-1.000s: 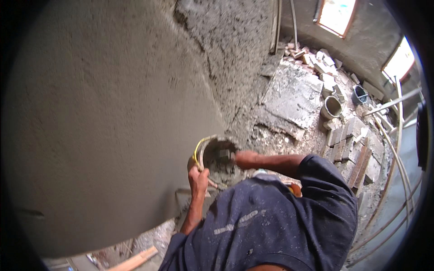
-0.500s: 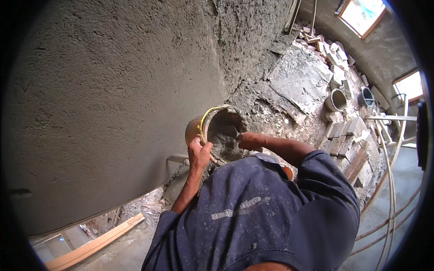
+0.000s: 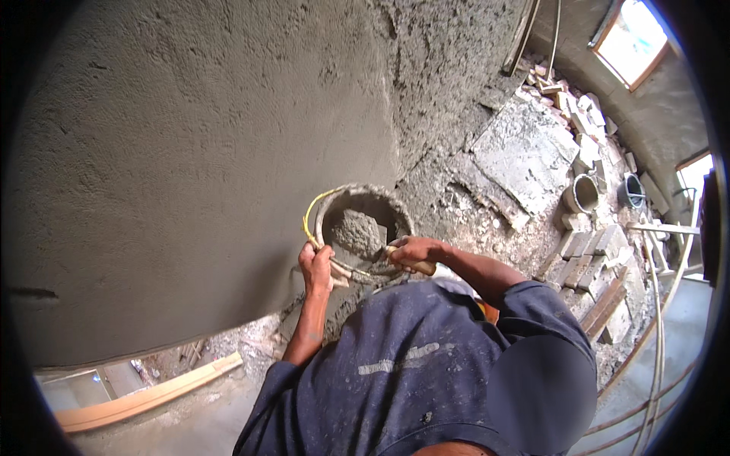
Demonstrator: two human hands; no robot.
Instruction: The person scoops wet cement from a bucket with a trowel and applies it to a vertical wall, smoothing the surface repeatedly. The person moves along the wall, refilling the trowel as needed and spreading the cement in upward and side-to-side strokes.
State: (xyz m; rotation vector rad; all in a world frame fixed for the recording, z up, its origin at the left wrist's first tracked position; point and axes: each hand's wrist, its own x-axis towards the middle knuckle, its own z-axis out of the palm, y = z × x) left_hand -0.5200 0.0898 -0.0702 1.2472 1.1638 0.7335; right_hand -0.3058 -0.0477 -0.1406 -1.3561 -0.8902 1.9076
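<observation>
A mortar-caked bucket (image 3: 384,195) stands in front of me against the plastered wall, its dark opening facing up. My left hand (image 3: 315,269) is closed on its near left rim, where a yellow cord or handle (image 3: 307,217) bows out to the side. My right hand (image 3: 415,254) grips the wooden handle of a trowel (image 3: 417,266) at the near right rim. Wet grey mortar (image 3: 357,232) is heaped on the trowel's blade inside the opening and hides most of the blade.
The wall (image 3: 198,182) rises close on the left, with rougher plaster beyond. Rubble, a flat mortar-covered board (image 3: 525,156), two more buckets (image 3: 582,194) and stacked blocks (image 3: 593,258) lie to the right. Long poles (image 3: 658,327) lean at far right; a timber plank (image 3: 152,397) lies lower left.
The trowel has come up in the bucket with a heap of mortar on it. The bucket's mouth has tipped toward me and shows more fully. My right hand has drawn nearer.
</observation>
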